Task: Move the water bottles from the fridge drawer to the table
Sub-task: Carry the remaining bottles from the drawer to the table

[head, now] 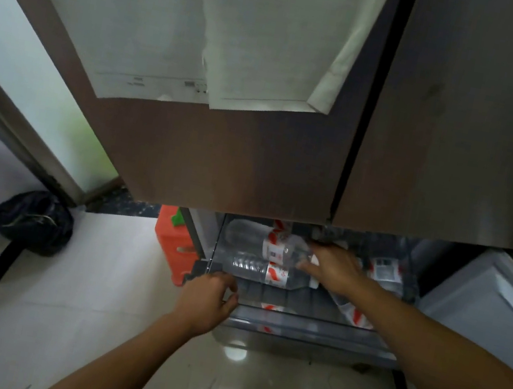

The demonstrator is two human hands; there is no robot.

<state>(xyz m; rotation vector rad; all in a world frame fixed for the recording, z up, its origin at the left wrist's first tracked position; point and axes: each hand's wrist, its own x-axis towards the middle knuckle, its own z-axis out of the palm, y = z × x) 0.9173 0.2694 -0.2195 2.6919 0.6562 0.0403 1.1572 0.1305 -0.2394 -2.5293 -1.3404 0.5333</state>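
The fridge drawer [309,332] is pulled out low under the fridge doors. Several clear water bottles with red-and-white labels lie in it on their sides. One bottle [256,268] lies across the front left; another [261,239] lies behind it. My right hand [332,269] reaches into the drawer, fingers curled around the cap end of that rear bottle. A further bottle [353,310] shows below my right forearm. My left hand [208,302] rests at the drawer's front left corner, fingers bent against the rim, holding no bottle.
Closed fridge doors [253,166] with papers stuck on them fill the upper view. An orange plastic crate [172,244] stands left of the drawer. A dark bag [34,220] lies on the floor at left. A white appliance [486,303] stands right. Glossy tiled floor lies below.
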